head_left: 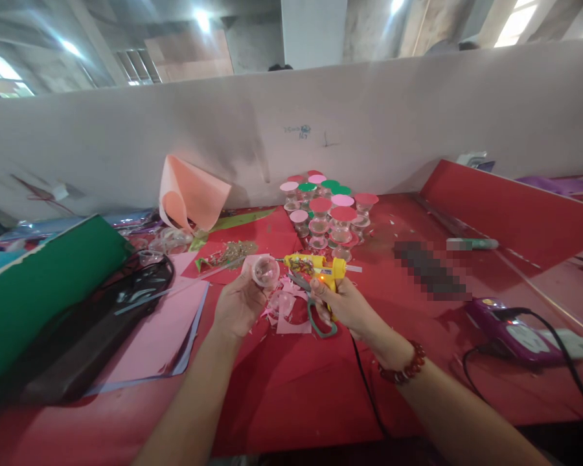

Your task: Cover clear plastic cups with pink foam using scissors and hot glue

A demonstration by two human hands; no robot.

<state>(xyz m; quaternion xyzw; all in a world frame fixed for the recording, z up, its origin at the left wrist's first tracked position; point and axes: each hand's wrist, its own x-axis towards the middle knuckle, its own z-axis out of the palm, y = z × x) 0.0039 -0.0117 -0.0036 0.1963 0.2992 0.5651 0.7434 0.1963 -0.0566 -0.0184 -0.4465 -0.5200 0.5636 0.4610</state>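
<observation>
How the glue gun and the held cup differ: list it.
The glue gun is yellow and long; the cup is clear and round-rimmed. The right hand grips the glue gun; the left hand holds the cup. The glue gun shows an orange light; the cup none. Both are held.

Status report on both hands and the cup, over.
Left grip: clear plastic cup. Right grip: yellow glue gun, pointed toward cup. Close by: green-handled scissors, pink paper scraps.

Craft workshop, by its red worktable [403,323], partition [184,123], glue gun [339,266] and cut paper [291,325]
</observation>
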